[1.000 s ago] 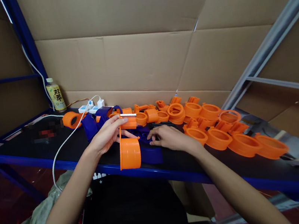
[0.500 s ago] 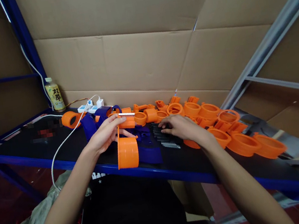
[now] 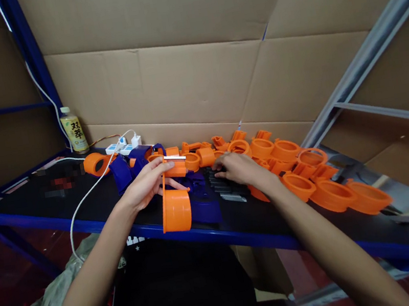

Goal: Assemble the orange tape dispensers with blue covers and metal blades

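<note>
My left hand (image 3: 153,180) is closed around an orange plastic tape dispenser (image 3: 176,209), with its round hub hanging down toward the table's front edge. A white toothed strip (image 3: 175,157) runs along the dispenser's upper end. My right hand (image 3: 238,169) rests over a row of thin black and grey strips (image 3: 230,193). Its fingers are bent down among the far strips, and whatever is between their tips is hidden. Dark blue plastic pieces (image 3: 205,212) lie between the two hands.
Several orange dispenser parts (image 3: 333,195) crowd the table's right side and back. Farther left stand an orange ring part (image 3: 96,165), a white power strip (image 3: 126,147) and a yellow-labelled bottle (image 3: 74,131). A white cable (image 3: 85,198) crosses the blue front rail.
My right hand has shifted slightly left and away from me over the strips. My left hand keeps hold of the tape dispenser, almost unmoved.
</note>
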The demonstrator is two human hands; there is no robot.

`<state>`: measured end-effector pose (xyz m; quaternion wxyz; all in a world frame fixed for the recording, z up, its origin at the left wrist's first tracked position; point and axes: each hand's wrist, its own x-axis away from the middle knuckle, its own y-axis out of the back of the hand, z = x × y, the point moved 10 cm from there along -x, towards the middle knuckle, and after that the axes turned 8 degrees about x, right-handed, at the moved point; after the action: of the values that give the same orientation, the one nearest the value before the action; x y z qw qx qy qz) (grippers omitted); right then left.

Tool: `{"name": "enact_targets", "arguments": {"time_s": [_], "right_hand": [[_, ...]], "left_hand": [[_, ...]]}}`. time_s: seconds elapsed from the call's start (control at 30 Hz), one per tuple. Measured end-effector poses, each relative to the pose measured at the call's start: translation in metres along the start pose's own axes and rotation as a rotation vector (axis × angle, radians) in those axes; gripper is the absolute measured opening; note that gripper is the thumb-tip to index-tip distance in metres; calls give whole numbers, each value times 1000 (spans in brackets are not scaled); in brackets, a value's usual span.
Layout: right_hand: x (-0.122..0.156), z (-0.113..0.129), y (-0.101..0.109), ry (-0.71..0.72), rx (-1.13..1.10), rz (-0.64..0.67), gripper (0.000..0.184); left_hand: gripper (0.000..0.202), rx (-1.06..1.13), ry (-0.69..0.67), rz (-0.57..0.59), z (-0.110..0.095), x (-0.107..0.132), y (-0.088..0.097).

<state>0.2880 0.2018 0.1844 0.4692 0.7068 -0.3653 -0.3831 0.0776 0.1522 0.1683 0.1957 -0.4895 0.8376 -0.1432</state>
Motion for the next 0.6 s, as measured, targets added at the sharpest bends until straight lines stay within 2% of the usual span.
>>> {"name": "enact_targets", "arguments": {"time_s": [0.2, 0.33, 0.4, 0.47, 0.6], "right_hand": [[-3, -1, -13, 11, 20, -3, 17], [-1, -3, -7, 17, 26, -33, 19], [3, 0, 10, 32, -21, -114, 20], [11, 9, 37, 81, -136, -244, 20], [33, 44, 92, 228, -359, -455, 20]], "left_hand": [[34, -38, 15, -2, 3, -1, -5], [32, -40, 22, -16, 5, -2, -4], [32, -30, 19, -19, 6, -3, -4], [33, -27, 17, -21, 8, -3, -5], [36, -56, 37, -10, 16, -3, -10]]}}
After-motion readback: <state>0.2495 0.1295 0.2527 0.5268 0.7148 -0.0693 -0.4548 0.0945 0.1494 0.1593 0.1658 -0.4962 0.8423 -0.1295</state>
